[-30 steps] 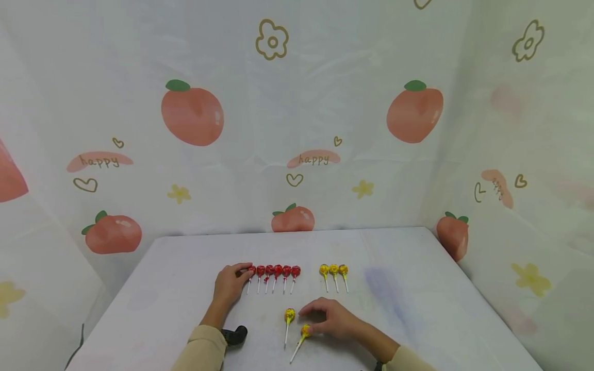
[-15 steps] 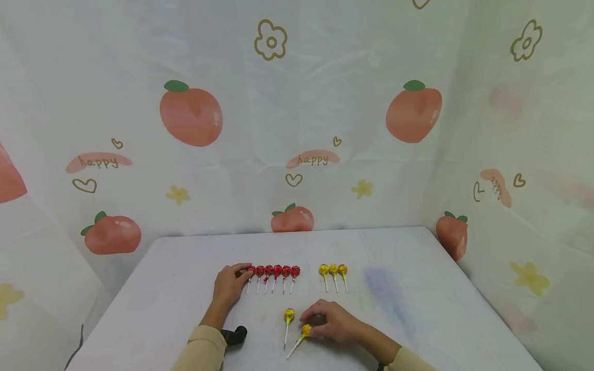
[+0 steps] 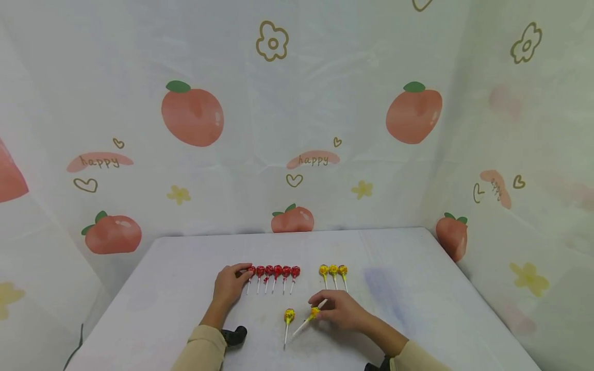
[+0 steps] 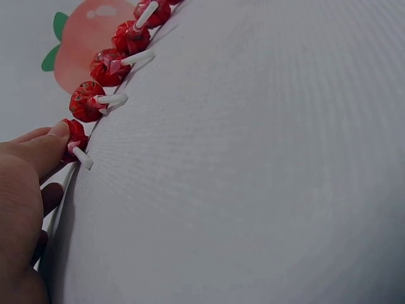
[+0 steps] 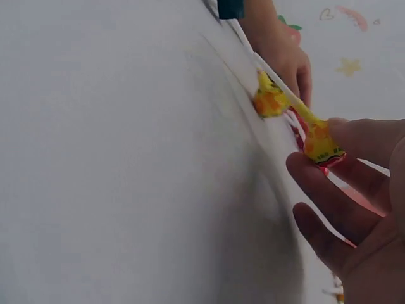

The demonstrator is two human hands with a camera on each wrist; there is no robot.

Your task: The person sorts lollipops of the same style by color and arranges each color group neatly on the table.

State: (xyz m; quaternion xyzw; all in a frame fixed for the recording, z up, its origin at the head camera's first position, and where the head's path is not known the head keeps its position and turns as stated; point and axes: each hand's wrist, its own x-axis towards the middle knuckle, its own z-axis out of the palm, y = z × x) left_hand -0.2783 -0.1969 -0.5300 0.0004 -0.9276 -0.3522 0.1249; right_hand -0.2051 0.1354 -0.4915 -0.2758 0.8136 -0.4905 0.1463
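Observation:
My left hand (image 3: 227, 285) pinches the head of the leftmost red lollipop (image 4: 76, 136), which lies at the end of a row of several red lollipops (image 3: 278, 270). Between the thumb and fingertips of my right hand (image 3: 344, 311) is the wrapped head of a yellow lollipop (image 5: 321, 142), its white stick slanting down to the left. Another yellow lollipop (image 3: 289, 315) lies just left of it, stick toward me. Beyond my right hand lie three yellow lollipops (image 3: 333, 269) side by side, their stick ends partly near the fingers.
The white table (image 3: 185, 273) meets a fruit-printed backdrop (image 3: 246, 103) at its far edge. A black wrist strap part (image 3: 235, 336) juts out beside my left sleeve. The red row and the three yellow lollipops stand apart, with a gap between.
My right hand has moved forward and slightly right with the yellow lollipop, which now appears raised from the table. My left hand has stayed at the red lollipop.

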